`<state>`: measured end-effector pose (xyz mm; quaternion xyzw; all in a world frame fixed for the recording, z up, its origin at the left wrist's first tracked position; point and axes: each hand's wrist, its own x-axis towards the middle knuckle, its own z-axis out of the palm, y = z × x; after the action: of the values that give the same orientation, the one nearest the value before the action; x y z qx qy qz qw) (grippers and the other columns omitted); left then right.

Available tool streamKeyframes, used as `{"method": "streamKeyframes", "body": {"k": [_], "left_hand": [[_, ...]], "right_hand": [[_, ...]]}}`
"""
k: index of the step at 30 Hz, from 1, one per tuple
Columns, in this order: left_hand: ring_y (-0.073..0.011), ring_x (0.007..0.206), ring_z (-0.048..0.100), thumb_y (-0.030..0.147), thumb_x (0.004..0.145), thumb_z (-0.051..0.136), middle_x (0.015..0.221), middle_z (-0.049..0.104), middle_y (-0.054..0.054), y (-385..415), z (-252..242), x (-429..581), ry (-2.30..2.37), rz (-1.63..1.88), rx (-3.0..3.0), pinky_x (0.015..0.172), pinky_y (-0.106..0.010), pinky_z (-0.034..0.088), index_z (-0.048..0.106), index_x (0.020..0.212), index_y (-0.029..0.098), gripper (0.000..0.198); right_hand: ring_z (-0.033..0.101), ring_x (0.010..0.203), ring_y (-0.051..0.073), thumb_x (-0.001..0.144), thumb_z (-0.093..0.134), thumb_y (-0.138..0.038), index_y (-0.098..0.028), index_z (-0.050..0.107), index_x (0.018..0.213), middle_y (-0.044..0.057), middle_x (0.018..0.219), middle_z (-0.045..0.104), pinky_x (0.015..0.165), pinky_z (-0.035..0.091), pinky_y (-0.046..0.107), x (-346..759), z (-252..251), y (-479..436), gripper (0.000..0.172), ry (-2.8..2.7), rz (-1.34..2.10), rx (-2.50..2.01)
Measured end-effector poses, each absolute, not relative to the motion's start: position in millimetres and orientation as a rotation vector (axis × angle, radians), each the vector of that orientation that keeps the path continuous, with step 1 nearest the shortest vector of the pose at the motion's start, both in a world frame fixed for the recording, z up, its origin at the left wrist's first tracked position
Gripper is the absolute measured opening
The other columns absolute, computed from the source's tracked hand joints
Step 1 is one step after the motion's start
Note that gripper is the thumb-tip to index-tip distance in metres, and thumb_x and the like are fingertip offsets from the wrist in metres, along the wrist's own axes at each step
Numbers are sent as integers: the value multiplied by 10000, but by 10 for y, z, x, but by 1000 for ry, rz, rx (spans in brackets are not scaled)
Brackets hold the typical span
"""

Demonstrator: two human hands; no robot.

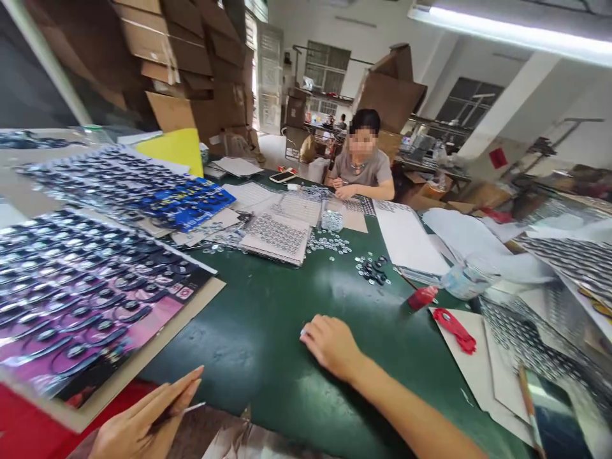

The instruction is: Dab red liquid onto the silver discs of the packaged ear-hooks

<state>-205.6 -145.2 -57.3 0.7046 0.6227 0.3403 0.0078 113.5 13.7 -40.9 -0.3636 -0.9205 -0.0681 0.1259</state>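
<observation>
My left hand (148,414) is at the bottom left, near the table's front edge, its fingers together around a thin pale stick-like tool that points right. My right hand (332,344) rests on the green table (258,306) near the middle, fingers curled, with a small whitish bit at the fingertips that is too small to name. Beyond it lie a small pile of black pieces (373,270) and scattered silvery discs (329,242). To the left of my hands, a pink and black board (182,291) carries rows of shiny dark pieces.
Across the table sits a person (362,166) with both hands on the work. At the right are a red bottle (422,298), a clear jar (466,280), a red ribbon-like piece (455,331) on card and a phone (554,414). Stacked cards (277,239) lie at centre back.
</observation>
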Motion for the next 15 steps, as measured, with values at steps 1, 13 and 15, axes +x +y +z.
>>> {"method": "streamKeyframes", "body": {"k": [1,13,15], "left_hand": [[-146,764,722,373,843,538,977,721,75,-1527,-534,-2125,2050,1089,2131,682,-193,601,591,1149,355,310],[-117,628,608,496,832,581,762,659,34,-2188,-327,-2830,2635,1561,744,605,-213,507,518,1262,196,528],[-110,648,602,451,898,524,805,635,-3,-2181,-411,-2896,2536,1641,652,632,-248,520,510,1226,139,453]], "right_hand": [[608,708,159,922,501,-323,-221,622,862,17,779,637,616,402,257,1160,-398,356,169,-2647,-233,-1097],[636,909,238,935,434,-260,-180,623,1114,104,1027,684,770,455,339,158,-427,68,272,-2678,-46,-616],[571,1110,271,924,457,-301,-164,499,1293,137,1248,595,876,455,374,-169,-428,-103,395,-2682,76,-472]]}}
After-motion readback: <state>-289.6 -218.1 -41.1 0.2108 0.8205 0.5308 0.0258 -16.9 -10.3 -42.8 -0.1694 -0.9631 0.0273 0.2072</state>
